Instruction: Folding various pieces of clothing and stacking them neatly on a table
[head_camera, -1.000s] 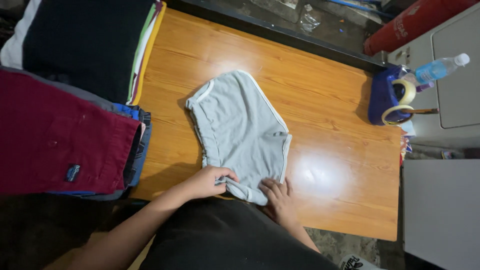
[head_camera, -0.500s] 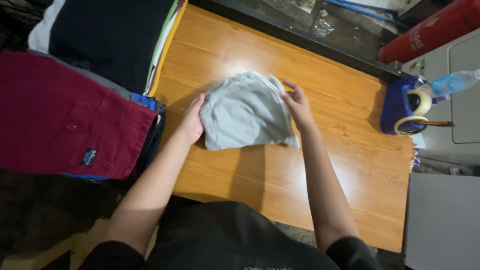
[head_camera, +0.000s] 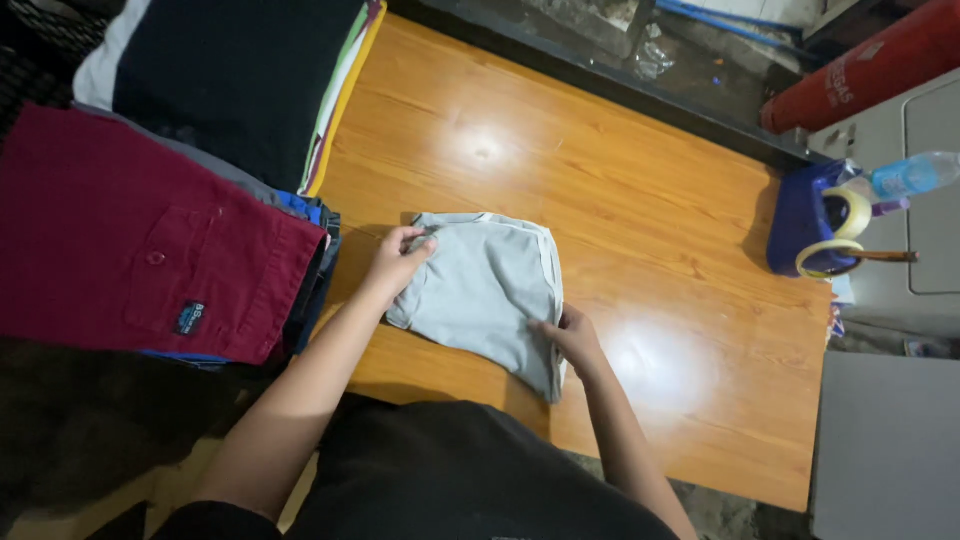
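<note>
Both hands, left hand (head_camera: 395, 262) and right hand (head_camera: 568, 335), fingers pinching the folded grey shorts (head_camera: 487, 290), should press edges flat against the bench (head_camera: 640, 210).

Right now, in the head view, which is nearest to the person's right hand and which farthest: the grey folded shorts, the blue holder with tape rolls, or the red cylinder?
From the right hand:
1. Grey folded shorts: touching, under its fingers, table centre.
2. Blue holder with tape rolls: off to the right, at the table's edge.
3. Red cylinder: farthest, top right corner beyond the table.
</note>
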